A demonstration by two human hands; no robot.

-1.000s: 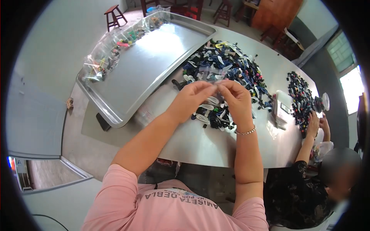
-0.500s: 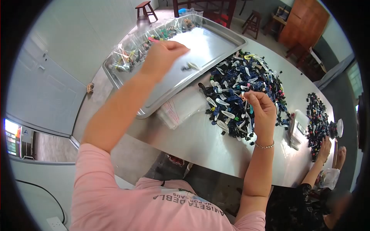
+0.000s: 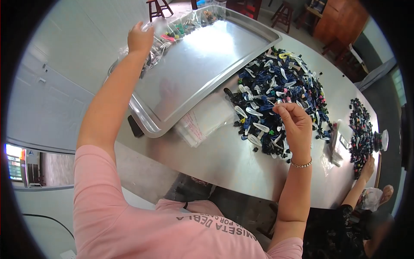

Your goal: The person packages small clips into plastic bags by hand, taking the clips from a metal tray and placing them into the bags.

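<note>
My left hand (image 3: 140, 39) is at the far left side of the metal tray (image 3: 189, 88), by the row of clear plastic bags (image 3: 165, 42) with colourful small items inside. Its bent fingers look apart, and no held thing shows between them. Over the pile of hair clips (image 3: 276, 88), my right hand (image 3: 297, 123) is closed in a pinch. A small pale, shiny hair clip (image 3: 278, 102) pokes out at its fingertips, mostly hidden. The pile mixes white, navy and black clips with small coloured pieces.
Flat clear bags (image 3: 194, 125) lie between tray and pile. To the right are a stack of packets (image 3: 340, 142) and a second clip pile (image 3: 361, 134), where a co-worker's hand (image 3: 367, 169) rests. Stools (image 3: 282, 19) stand beyond the table (image 3: 207, 166).
My left hand has moved from above the tray's middle to its far left side. The blurred clips below it are gone from there. My right hand stays pinched over the pile.
</note>
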